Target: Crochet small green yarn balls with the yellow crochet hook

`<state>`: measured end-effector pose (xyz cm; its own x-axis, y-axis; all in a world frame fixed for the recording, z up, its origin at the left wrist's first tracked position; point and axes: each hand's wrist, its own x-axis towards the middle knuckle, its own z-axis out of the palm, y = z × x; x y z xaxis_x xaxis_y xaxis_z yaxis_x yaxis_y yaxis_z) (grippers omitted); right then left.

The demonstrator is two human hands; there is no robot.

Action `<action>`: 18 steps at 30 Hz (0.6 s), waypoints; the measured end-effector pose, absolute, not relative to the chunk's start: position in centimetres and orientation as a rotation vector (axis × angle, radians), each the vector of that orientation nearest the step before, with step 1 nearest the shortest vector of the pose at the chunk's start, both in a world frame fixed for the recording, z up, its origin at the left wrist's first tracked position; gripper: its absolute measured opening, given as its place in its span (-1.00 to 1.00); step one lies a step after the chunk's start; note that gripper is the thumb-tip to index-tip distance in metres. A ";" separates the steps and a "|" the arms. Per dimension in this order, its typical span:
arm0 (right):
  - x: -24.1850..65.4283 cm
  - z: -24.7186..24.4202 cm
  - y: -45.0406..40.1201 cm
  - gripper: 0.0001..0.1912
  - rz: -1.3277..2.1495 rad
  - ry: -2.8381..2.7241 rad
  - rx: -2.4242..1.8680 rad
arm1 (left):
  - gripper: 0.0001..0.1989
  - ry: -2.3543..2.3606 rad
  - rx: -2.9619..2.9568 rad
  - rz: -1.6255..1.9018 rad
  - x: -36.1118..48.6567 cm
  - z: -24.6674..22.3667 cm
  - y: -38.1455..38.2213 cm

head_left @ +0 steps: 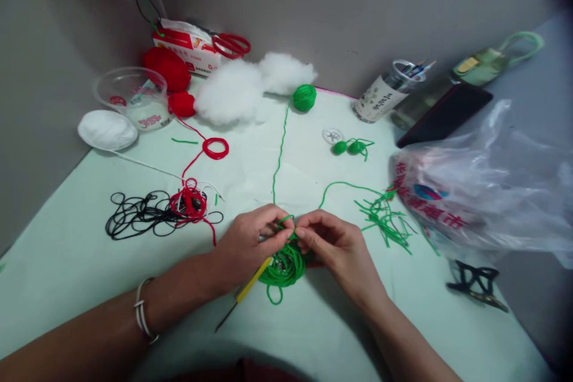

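Note:
Green yarn [293,230] is pinched between the fingertips of my left hand [253,239] and my right hand [338,245], which nearly touch. Just below them lies a loose bundle of green yarn [283,267] with a small loop hanging toward me. Beside the bundle, under my left hand, rests a crochet hook [253,280] with a yellow handle and dark metal shaft. One green strand runs from near my fingers up to a green yarn ball [304,98]. Another strand curves off to the right. Something reddish shows partly behind my right fingers; I cannot make it out.
Left lie tangled black cord [138,215], red yarn [190,202] and a white yarn ball [107,130]. Behind are a clear tub [150,113], white stuffing [233,92] and red-handled scissors [230,45]. Right are green scraps [387,221], a plastic bag [487,191], hair claw [477,283] and pen cup [380,95].

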<state>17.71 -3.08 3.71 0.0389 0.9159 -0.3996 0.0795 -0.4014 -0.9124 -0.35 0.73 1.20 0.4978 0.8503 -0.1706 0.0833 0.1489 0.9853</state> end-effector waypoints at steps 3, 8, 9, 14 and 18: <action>17.8 4.0 -2.9 -0.60 1.501 -0.990 -1.587 | -0.96 0.896 1.282 0.693 -0.4 1.3 0.6; 17.9 4.1 -2.9 -0.59 1.508 -1.027 -1.552 | -0.96 0.862 1.244 0.693 -0.4 1.2 0.5; 18.0 4.1 -2.9 -0.60 1.496 -1.050 -1.543 | -0.96 0.861 1.243 0.691 -0.4 1.2 0.5; 17.8 4.0 -3.0 -0.63 1.404 -1.146 -1.524 | -0.96 0.876 1.289 0.688 -0.4 1.0 0.5; 17.7 4.0 -3.1 -0.64 1.393 -1.137 -1.524 | -0.98 0.899 1.341 0.711 -0.3 1.0 0.3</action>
<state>17.70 -3.12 4.01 0.0061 0.9501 -0.3118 0.1151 -0.3104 -0.9436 -0.32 0.35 1.05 0.4967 0.8573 -0.1354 0.0668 0.1178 0.9908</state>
